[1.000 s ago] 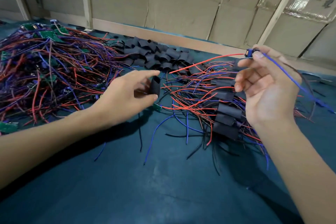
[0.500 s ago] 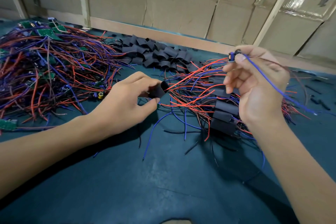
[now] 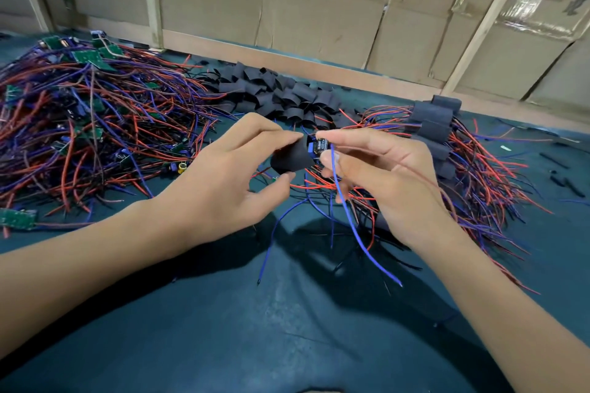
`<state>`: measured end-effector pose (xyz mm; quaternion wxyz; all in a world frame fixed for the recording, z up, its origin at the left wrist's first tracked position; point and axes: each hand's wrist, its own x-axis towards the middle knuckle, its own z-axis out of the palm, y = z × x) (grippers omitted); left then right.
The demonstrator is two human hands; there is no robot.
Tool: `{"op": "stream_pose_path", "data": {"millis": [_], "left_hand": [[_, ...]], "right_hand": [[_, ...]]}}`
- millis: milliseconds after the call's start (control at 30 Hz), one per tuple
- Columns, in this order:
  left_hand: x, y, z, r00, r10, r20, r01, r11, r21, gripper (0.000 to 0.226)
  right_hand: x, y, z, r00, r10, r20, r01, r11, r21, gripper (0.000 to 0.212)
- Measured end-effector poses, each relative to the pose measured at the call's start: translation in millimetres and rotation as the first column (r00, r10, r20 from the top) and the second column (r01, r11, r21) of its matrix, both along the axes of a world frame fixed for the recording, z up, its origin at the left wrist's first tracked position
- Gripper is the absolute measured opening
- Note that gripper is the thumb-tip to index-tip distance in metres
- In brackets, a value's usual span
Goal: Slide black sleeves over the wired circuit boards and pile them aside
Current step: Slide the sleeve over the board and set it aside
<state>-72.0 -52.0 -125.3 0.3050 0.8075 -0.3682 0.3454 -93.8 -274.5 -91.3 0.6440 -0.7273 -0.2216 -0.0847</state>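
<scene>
One sleeve (image 3: 292, 158) and one board (image 3: 319, 147) meet between my hands above the counter (image 3: 287, 329); this is the threading step. My left hand (image 3: 223, 182) pinches the sleeve between thumb and fingertips, its mouth turned toward the board. My right hand (image 3: 383, 169) pinches the board's end, and only a blue part of it shows at the sleeve's mouth. Its blue wire (image 3: 354, 223) hangs down over my palm toward the counter. I cannot tell how far in the board sits.

Next, I judge, the sleeve must be kept open while the board goes in straight, wires trailing out behind, and then the piece goes onto the done pile (image 3: 440, 134) on the right.

The sleeve is matte, soft and flattened, creasing under my grip. The wires are thin, glossy and springy, red, blue and black. Spare sleeves (image 3: 281, 96) lie heaped at the back, limp and folded. The bare boards (image 3: 86, 105) on the left are green, flat and stiff, in a thick tangle. The counter's cover is dark teal and smooth.
</scene>
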Motion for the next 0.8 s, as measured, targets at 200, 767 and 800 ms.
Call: {"op": "stream_pose_path", "data": {"millis": [200, 767, 800], "left_hand": [[-1.6, 1.4, 5.7, 0.998, -0.039, 0.047, 0.038, 0.999, 0.013, 0.045], [-5.0, 3.8, 6.2, 0.997, -0.069, 0.017, 0.068, 0.996, 0.055, 0.040], [-4.7, 4.3, 5.9, 0.998, -0.064, 0.017, 0.063, 0.997, 0.055, 0.040]], "right_hand": [[-1.3, 0.5, 2.4, 1.000, 0.003, -0.002, -0.003, 0.999, 0.033, 0.019], [-2.1, -2.0, 2.9, 0.998, -0.022, 0.061, 0.024, 0.999, -0.044, 0.022], [-1.9, -1.8, 1.6, 0.998, -0.018, 0.057, 0.021, 0.999, -0.048, 0.022]]}}
